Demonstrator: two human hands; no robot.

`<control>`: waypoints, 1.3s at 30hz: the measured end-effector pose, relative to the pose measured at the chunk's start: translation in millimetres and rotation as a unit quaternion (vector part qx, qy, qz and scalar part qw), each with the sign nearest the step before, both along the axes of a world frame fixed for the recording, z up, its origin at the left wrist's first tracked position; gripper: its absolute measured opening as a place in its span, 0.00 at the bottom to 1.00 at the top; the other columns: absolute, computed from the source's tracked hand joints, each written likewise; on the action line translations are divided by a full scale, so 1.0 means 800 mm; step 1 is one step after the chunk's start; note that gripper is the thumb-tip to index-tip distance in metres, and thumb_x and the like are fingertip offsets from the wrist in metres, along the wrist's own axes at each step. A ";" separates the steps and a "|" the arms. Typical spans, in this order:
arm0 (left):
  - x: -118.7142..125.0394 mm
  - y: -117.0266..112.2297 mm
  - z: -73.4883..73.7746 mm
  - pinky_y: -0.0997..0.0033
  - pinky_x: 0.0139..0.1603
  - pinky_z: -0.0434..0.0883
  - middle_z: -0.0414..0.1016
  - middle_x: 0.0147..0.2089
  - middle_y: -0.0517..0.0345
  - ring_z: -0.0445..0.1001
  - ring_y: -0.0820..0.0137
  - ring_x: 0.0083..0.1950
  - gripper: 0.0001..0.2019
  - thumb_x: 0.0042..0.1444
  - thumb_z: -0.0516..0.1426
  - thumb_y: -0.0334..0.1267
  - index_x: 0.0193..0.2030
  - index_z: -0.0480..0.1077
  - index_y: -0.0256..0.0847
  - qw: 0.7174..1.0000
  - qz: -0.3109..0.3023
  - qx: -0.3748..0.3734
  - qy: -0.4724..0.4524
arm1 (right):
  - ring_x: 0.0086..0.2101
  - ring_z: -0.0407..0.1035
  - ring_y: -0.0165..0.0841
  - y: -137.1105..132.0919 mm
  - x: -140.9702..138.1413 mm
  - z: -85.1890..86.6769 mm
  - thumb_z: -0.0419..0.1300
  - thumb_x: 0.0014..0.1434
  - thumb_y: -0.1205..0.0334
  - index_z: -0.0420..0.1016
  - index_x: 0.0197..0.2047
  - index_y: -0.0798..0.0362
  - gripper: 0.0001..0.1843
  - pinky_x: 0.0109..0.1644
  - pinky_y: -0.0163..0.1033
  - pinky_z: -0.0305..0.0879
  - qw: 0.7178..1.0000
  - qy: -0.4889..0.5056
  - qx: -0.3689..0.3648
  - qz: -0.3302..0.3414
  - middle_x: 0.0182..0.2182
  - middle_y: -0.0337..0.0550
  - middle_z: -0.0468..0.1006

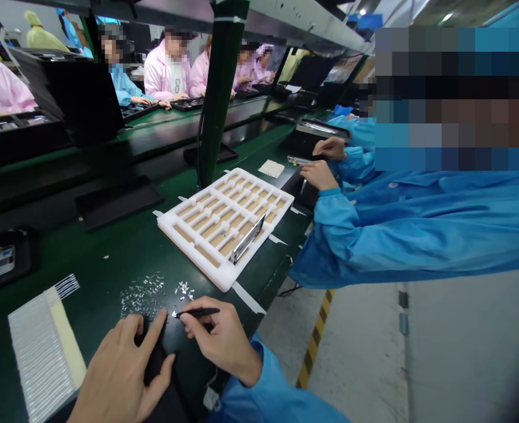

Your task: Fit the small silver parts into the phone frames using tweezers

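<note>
My right hand [224, 341] is closed around black tweezers [196, 313], whose tip points left at a tiny silvery part on the green bench. My left hand [124, 367] lies flat with fingers spread on a dark pad [156, 358], its forefinger stretched toward the tweezer tip. Several small silvery parts [144, 294] are scattered just beyond both hands. Further back sits a white foam tray [226, 220] with slotted rows, a metal strip [247, 239] standing in one slot.
A white ribbed sheet [39, 352] lies at the near left. A green post [219, 88] rises behind the tray. A co-worker in a blue sleeve [395, 229] works at the right, hands on the bench. Other people sit across the line behind black trays.
</note>
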State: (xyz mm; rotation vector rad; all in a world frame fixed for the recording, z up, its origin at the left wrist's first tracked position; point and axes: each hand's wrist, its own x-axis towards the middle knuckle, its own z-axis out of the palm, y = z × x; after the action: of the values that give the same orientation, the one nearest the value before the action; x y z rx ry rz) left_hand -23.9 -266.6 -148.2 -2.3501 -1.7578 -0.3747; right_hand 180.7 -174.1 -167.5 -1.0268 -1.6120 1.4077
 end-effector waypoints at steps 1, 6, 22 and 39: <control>0.000 0.000 0.000 0.58 0.38 0.77 0.69 0.46 0.48 0.74 0.60 0.39 0.27 0.68 0.57 0.48 0.71 0.67 0.42 1.000 0.000 -0.002 0.000 | 0.28 0.81 0.36 0.000 0.000 0.000 0.68 0.67 0.55 0.86 0.42 0.53 0.10 0.32 0.39 0.81 1.000 0.001 0.002 0.000 0.34 0.46 0.85; 0.001 -0.001 -0.001 0.59 0.38 0.76 0.69 0.46 0.48 0.74 0.60 0.39 0.27 0.69 0.57 0.47 0.71 0.67 0.42 1.000 0.006 -0.003 -0.002 | 0.27 0.80 0.37 0.000 0.000 -0.001 0.69 0.66 0.52 0.86 0.41 0.52 0.11 0.31 0.39 0.80 0.999 0.018 -0.030 -0.008 0.33 0.46 0.84; -0.001 0.010 0.001 0.54 0.44 0.73 0.69 0.51 0.43 0.71 0.56 0.45 0.24 0.67 0.58 0.47 0.68 0.75 0.45 1.000 -0.002 -0.022 -0.012 | 0.18 0.75 0.30 0.031 -0.021 -0.001 0.72 0.59 0.35 0.76 0.35 0.55 0.28 0.22 0.32 0.74 0.986 0.051 -0.160 0.008 0.24 0.39 0.80; 0.000 0.007 -0.001 0.55 0.44 0.72 0.67 0.51 0.45 0.70 0.56 0.46 0.27 0.69 0.57 0.47 0.72 0.69 0.42 1.000 -0.001 -0.004 -0.005 | 0.26 0.80 0.36 0.005 0.007 0.000 0.70 0.64 0.52 0.85 0.42 0.54 0.13 0.31 0.39 0.82 0.998 0.020 -0.050 -0.011 0.30 0.44 0.83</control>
State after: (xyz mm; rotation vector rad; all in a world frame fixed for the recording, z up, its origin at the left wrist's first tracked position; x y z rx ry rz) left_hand -24.2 -261.2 -148.7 -2.3612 -1.7645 -0.3815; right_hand 186.3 -170.0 -167.2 -1.0640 -1.5092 1.4972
